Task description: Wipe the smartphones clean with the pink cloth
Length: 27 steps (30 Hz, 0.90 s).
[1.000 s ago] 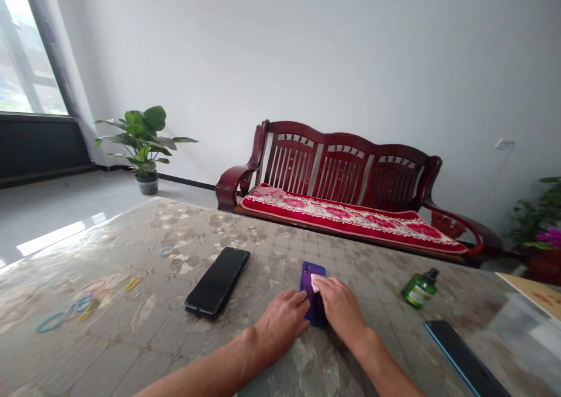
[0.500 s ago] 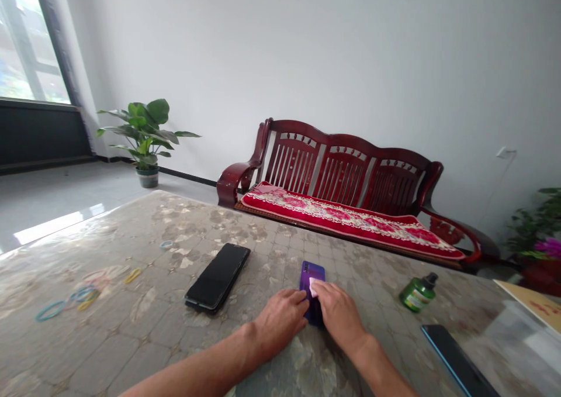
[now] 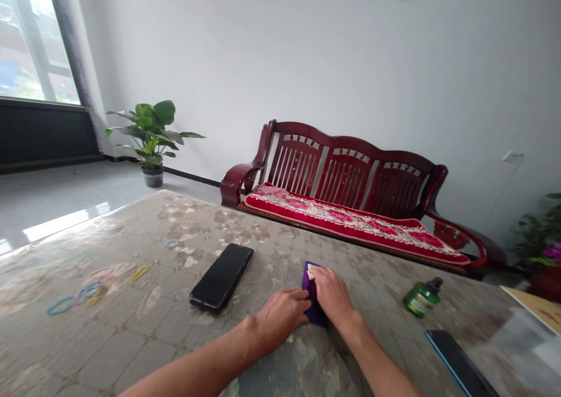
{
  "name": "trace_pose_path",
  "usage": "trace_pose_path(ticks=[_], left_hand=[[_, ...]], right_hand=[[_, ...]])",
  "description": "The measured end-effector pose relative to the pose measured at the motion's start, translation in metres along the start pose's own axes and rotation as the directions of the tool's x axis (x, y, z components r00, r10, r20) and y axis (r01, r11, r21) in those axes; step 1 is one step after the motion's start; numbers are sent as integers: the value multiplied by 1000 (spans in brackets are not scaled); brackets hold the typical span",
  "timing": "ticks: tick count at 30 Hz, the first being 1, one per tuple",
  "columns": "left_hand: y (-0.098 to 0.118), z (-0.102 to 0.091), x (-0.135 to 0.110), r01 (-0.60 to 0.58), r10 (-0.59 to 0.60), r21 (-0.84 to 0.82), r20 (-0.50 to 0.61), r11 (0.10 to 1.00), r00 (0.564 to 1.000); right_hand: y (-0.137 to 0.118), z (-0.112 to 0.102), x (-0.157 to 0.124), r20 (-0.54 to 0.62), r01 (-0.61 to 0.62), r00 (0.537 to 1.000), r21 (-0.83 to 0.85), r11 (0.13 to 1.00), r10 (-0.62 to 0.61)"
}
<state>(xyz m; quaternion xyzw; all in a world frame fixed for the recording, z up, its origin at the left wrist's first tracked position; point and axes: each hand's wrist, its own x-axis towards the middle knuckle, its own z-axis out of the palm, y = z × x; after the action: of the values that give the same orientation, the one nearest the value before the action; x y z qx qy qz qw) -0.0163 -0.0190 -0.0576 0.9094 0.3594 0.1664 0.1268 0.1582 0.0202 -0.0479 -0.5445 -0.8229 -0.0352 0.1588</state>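
A purple smartphone [image 3: 309, 296] lies back up on the table in front of me, partly covered by both hands. My left hand [image 3: 284, 310] grips its left edge near the lower end, fingers bent against it. Under the fingertips of my right hand [image 3: 332, 292] is a small folded white tissue [image 3: 311, 271], pressed on the phone's upper back over the camera area. To the left, a black smartphone [image 3: 222, 276] lies screen up. A green bottle with a black cap [image 3: 422, 297] lies tilted to the right of my hands.
Another dark phone with a blue edge [image 3: 458, 362] lies at the right front. Colourful rubber bands [image 3: 61, 306] are scattered on the left of the patterned table [image 3: 131, 338]. A board-like sheet [image 3: 532, 308] sits at the right edge. Beyond stands a wooden bench [image 3: 346, 169].
My right hand has slid the tissue up the phone's back toward its top end. My left hand stays at the phone's edge. The view has shifted slightly.
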Motion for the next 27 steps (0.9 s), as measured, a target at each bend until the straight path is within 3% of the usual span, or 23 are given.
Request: trace_pose_path(ticks=[5, 15, 24, 27], left_hand=[[0, 0, 1, -23, 23, 40, -6, 999, 1000], [2, -8, 0, -45, 46, 19, -34, 999, 998], [-1, -3, 2, -29, 28, -13, -51, 1000, 998], [-1, -3, 2, -20, 19, -21, -37, 1000, 999]], right_hand=[[-7, 2, -15, 6, 109, 994, 7, 994, -109], [2, 8, 28, 4, 14, 1000, -63, 998, -14], [-14, -4, -17, 34, 101, 994, -28, 995, -100], [-12, -4, -19, 11, 100, 995, -26, 995, -100]])
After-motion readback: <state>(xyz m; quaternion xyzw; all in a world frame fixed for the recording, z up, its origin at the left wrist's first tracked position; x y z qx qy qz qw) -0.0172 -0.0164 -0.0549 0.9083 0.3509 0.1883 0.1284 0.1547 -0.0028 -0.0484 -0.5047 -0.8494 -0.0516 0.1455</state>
